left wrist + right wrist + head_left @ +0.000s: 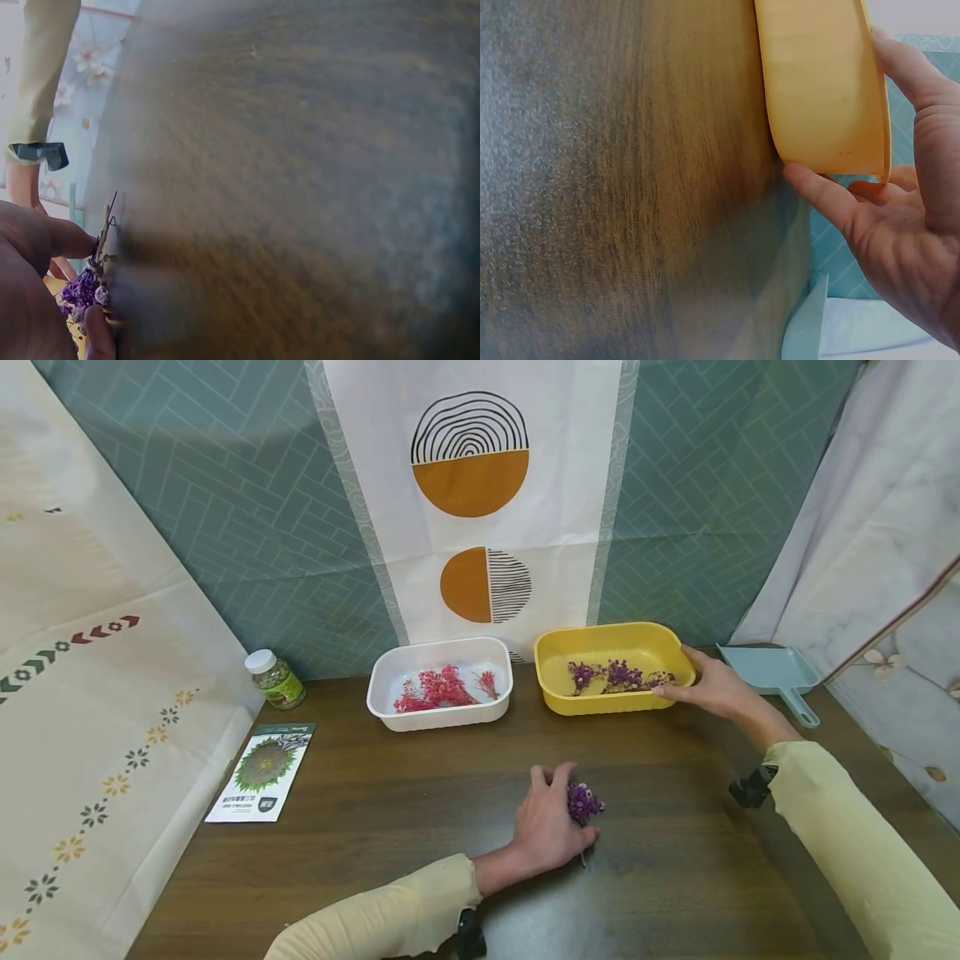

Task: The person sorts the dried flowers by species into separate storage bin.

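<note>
A small sprig of purple dried flowers [583, 803] is at the middle of the table, between the thumb and fingers of my left hand [547, 828]. In the left wrist view, thumb and a fingertip close about the purple flowers [81, 294], with the thumb at the stem. My right hand [716, 685] grips the right end of a yellow plastic tray [555, 700]. The right wrist view shows its thumb at the tray's rim and other fingers against the end wall [825, 97]. Inside that tray lie more purple dried flowers [624, 677].
Left of the yellow tray stands a white tray [450, 720] with pink-red dried flowers [442, 687]. A pale blue dustpan [776, 670] lies at the far right. At the left are a lidded jar [277, 681] and a sunflower seed packet [262, 772]. Fabric hangs behind the table.
</note>
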A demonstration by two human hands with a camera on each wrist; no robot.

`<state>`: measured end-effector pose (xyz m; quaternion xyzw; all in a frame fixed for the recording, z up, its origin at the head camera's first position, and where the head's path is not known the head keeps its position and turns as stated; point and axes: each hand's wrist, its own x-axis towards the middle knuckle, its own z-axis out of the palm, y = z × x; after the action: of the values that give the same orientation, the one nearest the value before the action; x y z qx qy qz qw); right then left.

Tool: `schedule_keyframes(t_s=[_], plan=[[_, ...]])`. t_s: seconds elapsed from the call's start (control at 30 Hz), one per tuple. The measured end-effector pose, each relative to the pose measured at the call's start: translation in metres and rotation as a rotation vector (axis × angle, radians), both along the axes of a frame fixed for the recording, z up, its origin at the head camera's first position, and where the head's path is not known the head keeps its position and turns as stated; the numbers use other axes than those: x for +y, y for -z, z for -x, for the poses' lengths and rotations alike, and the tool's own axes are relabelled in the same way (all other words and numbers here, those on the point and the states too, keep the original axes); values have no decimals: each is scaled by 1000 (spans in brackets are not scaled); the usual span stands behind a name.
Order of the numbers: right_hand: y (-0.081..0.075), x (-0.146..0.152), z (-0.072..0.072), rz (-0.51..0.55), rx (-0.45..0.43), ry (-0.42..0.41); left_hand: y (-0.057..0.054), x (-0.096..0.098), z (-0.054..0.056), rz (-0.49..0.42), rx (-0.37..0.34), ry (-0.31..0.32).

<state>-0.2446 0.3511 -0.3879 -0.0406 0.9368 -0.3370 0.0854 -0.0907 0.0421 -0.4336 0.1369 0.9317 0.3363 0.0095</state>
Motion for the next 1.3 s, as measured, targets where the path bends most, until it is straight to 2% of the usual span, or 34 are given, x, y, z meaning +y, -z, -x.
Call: schedule_keyframes(t_s=[0.17,0.47,0.77,1.1,1.3], plan=[[0,0,0,1,-7,5,0,-2,1,-26,22,20],[-1,0,-1,3,-8,-1,1,-8,2,-30,121,70],[0,0,0,10,-7,4,1,-11,3,-30,97,111],[1,0,0,12,-10,3,4,-14,4,-72,126,137],[0,0,0,13,-7,1,5,-16,5,-106,120,152]])
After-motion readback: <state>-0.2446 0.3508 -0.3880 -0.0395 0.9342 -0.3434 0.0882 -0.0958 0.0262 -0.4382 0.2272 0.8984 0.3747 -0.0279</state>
